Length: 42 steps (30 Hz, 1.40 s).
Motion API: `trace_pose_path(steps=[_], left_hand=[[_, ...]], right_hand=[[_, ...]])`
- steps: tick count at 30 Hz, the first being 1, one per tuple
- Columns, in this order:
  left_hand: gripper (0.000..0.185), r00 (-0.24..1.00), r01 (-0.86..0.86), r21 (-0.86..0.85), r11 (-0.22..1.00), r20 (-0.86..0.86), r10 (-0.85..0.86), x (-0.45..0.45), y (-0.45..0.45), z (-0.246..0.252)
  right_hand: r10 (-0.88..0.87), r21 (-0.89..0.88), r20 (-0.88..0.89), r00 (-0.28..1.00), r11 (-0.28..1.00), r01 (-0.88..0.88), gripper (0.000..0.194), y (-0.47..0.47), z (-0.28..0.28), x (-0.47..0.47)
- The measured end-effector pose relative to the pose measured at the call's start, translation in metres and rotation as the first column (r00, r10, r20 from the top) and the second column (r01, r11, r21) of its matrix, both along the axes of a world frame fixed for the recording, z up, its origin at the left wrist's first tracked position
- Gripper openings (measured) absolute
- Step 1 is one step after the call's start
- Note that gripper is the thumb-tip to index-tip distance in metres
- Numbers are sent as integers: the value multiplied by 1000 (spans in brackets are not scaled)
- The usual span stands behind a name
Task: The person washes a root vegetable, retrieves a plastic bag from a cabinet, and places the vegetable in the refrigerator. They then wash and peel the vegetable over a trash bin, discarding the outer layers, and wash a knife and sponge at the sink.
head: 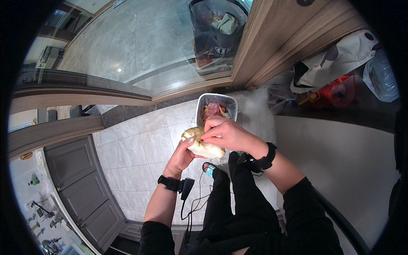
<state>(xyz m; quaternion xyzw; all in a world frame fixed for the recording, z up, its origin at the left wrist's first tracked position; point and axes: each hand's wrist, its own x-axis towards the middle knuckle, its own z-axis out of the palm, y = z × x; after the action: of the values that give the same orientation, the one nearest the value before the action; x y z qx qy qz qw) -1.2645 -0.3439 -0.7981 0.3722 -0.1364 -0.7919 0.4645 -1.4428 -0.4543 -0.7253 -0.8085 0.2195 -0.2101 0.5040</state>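
Note:
My left hand (184, 153) cradles a large pale vegetable (207, 149) from the left and below, its thumb pressed on the upper side. The vegetable is creamy white, with a brownish-green patch at its far end; its exact kind is unclear. From the right, my right hand (224, 132) reaches over it, thumb and fingers pinched together at its surface. Whatever lies between those fingertips is too small to make out. Just beyond my hands stands a white waste bin (236, 106) with a clear liner, holding reddish and pale scraps. My right hand partly covers its near side.
Behind the bin is a wood-framed glass door (191, 86). Dark cables (191, 207) hang from the left wrist device towards the floor. Grey cabinets (81, 178) and a counter with a sink tap run along the left. Bags (338, 60) lie on a dark surface at right.

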Motion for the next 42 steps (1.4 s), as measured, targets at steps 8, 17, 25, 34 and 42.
trace_pose_path(steps=[8, 17, 25, 34, 42], left_hand=[[56, 998, 61, 23, 998, 15, -61, -4, -1, 4], [51, 991, 122, -23, 992, 57, -121, -9, -5, 20], [54, 991, 6, 36, 999, 131, -11, -16, -9, 25], [59, 968, -145, 0, 989, 208, 142, -21, -11, 25], [64, 987, -139, -49, 989, 75, 142, -11, -1, 10]], right_hand=[[95, 131, 35, 995, 987, -99, 11, -1, 4, -4], [131, 234, 11, 991, 964, -130, 4, 2, 7, -10], [-153, -57, 48, 987, 986, 156, 14, 15, -2, -5], [-418, -484, 131, 899, 765, 426, 17, 11, -9, -10], [-583, -545, 32, 812, 671, 503, 19, -2, -53, -30]])
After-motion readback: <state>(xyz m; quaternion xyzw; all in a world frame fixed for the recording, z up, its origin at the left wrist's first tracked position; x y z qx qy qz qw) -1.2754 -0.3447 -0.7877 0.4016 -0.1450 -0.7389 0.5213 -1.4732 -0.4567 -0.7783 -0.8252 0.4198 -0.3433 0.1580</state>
